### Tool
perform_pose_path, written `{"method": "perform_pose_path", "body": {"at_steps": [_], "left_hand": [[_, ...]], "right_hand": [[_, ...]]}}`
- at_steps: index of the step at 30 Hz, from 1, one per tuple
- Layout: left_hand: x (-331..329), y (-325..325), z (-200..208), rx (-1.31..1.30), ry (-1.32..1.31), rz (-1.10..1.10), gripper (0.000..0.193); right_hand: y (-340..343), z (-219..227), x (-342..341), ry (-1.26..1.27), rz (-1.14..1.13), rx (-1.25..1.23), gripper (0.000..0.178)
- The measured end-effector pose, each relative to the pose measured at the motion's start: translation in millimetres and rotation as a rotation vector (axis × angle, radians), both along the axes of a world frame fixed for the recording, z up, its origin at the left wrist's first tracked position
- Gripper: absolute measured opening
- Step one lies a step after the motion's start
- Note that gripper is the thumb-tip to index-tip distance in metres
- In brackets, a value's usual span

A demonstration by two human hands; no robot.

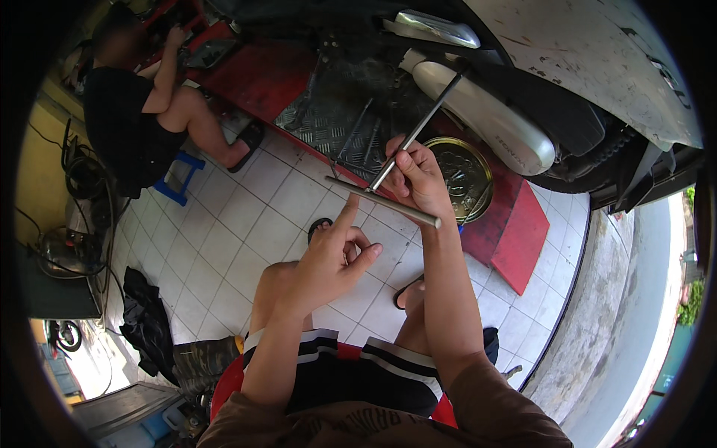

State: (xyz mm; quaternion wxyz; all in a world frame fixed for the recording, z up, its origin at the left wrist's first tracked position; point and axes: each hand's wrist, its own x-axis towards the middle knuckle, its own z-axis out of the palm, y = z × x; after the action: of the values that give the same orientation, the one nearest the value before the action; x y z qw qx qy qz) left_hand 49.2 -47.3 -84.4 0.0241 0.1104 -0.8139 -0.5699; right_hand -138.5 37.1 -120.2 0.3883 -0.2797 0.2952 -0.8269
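In front of me my right hand point(420, 179) is closed around the shaft of a T-handle wrench point(429, 113). The shaft slants up and away, its far end lying against the view of the scooter. The wrench's crossbar is turned toward me. My left hand point(340, 257) points with its index finger stretched out, the tip at the underside of the crossbar. Its other fingers are loosely bent and hold nothing. Beyond the right hand a round gold-coloured pan point(489, 170) with dark liquid sits on a red platform point(519, 243).
A scooter point(485, 116) with a pale silver cover stands at the upper right. Several long tools lie on the metal tread plate point(317, 134). At the upper left another person point(134, 97) sits on a blue stool point(179, 179). Black cloth point(146, 317) lies on the tiled floor.
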Motion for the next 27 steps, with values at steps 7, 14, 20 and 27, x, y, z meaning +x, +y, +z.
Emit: {"method": "perform_pose_path", "body": {"at_steps": [7,14,20,27], "left_hand": [[-9.4,7.6,23.9,-0.068,0.024,-0.231,0.072],[-10.3,13.7,24.3,0.175,0.242,0.033,0.071],[-11.6,11.7,15.2,-0.028,0.079,-0.004,0.077],[-12.9,11.9,17.4,-0.107,0.136,-0.281,0.083]], "right_hand": [[2.2,-3.4,-4.0,0.020,-0.081,0.037,0.030],[-1.5,-6.7,-4.8,0.009,-0.067,-0.048,0.032],[-0.2,-5.3,-3.1,-0.036,-0.090,-0.018,0.034],[1.0,-11.3,-7.9,-0.061,-0.089,-0.067,0.033]]}}
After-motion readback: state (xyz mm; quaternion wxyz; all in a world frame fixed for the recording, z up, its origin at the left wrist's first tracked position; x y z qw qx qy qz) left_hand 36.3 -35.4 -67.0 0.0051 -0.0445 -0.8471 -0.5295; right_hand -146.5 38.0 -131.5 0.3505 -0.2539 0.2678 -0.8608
